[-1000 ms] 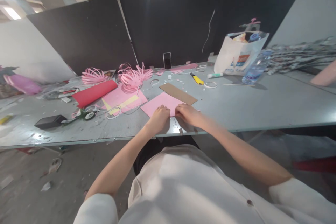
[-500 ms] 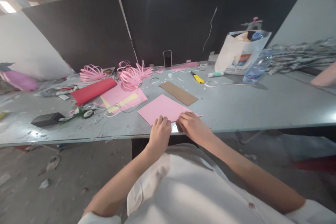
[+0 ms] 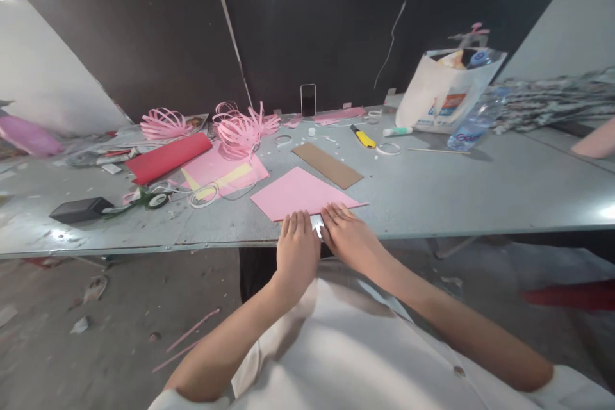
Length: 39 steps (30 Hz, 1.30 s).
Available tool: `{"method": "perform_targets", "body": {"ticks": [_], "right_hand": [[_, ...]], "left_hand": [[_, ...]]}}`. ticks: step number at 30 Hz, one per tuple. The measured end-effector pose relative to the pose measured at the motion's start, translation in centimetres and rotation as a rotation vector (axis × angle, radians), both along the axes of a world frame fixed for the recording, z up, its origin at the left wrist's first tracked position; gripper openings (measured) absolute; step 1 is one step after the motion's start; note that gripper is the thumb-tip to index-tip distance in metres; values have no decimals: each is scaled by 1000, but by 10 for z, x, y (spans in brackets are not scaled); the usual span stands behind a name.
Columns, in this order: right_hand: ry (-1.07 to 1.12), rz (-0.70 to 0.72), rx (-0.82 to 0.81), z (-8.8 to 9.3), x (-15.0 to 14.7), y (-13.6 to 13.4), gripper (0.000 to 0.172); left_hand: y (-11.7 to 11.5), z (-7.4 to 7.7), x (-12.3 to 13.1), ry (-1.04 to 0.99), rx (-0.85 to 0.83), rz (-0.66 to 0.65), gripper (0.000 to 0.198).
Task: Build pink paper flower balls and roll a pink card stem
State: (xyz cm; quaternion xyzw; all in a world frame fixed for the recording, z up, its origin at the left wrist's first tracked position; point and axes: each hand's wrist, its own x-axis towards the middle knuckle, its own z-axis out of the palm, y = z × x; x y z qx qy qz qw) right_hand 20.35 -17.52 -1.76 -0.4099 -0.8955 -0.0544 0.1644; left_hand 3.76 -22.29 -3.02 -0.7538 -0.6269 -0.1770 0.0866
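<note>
A pink sheet of paper (image 3: 300, 191) lies on the table in front of me, its near edge along the table's front. My left hand (image 3: 298, 240) presses on that near edge, its fingers together and bent over the paper. To its right, my right hand (image 3: 348, 234) holds the same edge with curled fingers. A thin pink tip, seemingly a rolled edge, sticks out past my right fingers. The thumbs and the paper under both hands are hidden. Just beyond the sheet lies a brown cardboard strip (image 3: 327, 165).
A yellow utility knife (image 3: 364, 137) and an upright phone (image 3: 308, 100) are farther back. Pink paper strips (image 3: 240, 131), a red roll (image 3: 168, 157) and a black block (image 3: 81, 209) occupy the left. A white bag (image 3: 444, 99) and bottle (image 3: 475, 125) stand right; someone's arm (image 3: 593, 139) shows beyond.
Both hands have shifted slightly along the paper's near edge, and the left fingers lie flatter. The paper's near edge looks straighter, with less of the sheet showing. The view has tilted a little.
</note>
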Motion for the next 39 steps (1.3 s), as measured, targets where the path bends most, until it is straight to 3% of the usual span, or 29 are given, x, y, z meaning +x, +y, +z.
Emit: {"method": "perform_targets", "body": {"ticks": [5, 10, 22, 33, 39], "right_hand": [[5, 17, -28, 1, 0, 9, 52], [-42, 33, -31, 6, -3, 24, 52], [-9, 40, -59, -7, -14, 55, 59], [-1, 119, -55, -10, -9, 44, 60], [-27, 132, -107, -10, -17, 62, 59]], "left_hand": [[1, -3, 1, 6, -66, 23, 58], [16, 1, -5, 7, -73, 13, 57], [47, -1, -17, 28, -68, -16, 58], [57, 3, -25, 85, -149, -41, 60], [71, 7, -29, 99, -155, -67, 61]]}}
